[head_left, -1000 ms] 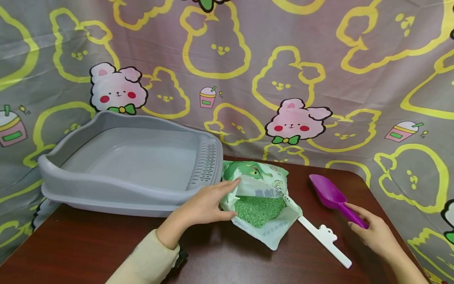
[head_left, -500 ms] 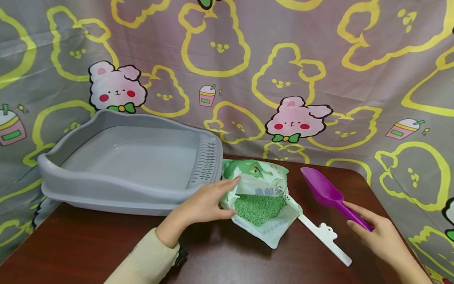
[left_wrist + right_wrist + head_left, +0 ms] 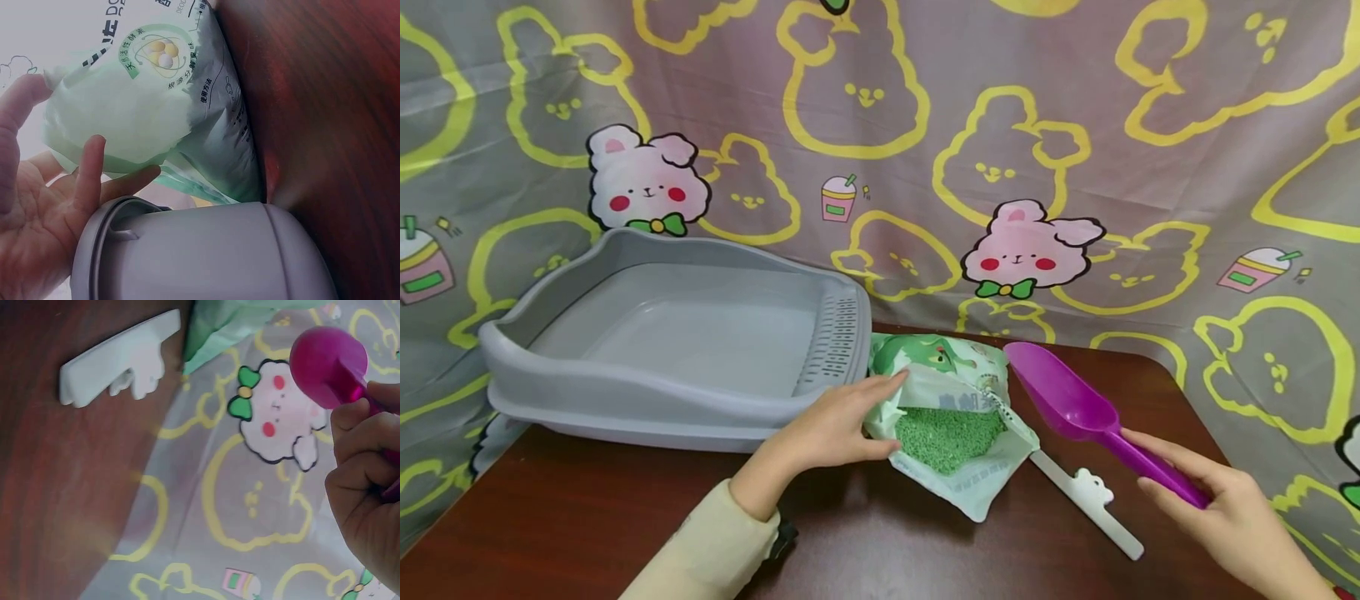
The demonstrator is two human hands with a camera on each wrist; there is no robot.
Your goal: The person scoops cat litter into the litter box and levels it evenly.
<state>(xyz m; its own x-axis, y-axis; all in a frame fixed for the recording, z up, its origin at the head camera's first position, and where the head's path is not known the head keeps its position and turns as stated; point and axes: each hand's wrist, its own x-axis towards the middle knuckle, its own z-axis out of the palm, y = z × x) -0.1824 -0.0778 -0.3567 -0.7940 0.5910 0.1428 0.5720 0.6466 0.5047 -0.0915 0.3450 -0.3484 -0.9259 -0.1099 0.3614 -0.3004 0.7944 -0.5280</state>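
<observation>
My right hand (image 3: 1236, 508) grips the handle of a purple scoop (image 3: 1067, 400), raised above the table's right side with its bowl toward the bag. In the right wrist view my fingers (image 3: 362, 456) curl round that handle. A green and white bag (image 3: 981, 496) lies with its mouth gaping, and green cat litter pellets (image 3: 951, 437) show inside. My left hand (image 3: 838, 425) touches the left side of the bag's mouth, thumb and fingers spread apart. From the left wrist, its fingers (image 3: 94, 165) look mostly straight against the bag; part of them is hidden behind it.
A large grey litter box (image 3: 677, 408) stands on the left of the brown table (image 3: 647, 508), close beside the bag. A white sealing clip (image 3: 1093, 508) lies right of the bag. A patterned cloth (image 3: 880, 83) hangs behind.
My right hand has lifted the scoop off the table and brought it left, nearer the bag, its bowl now by the bag's right edge. My left hand stays in place.
</observation>
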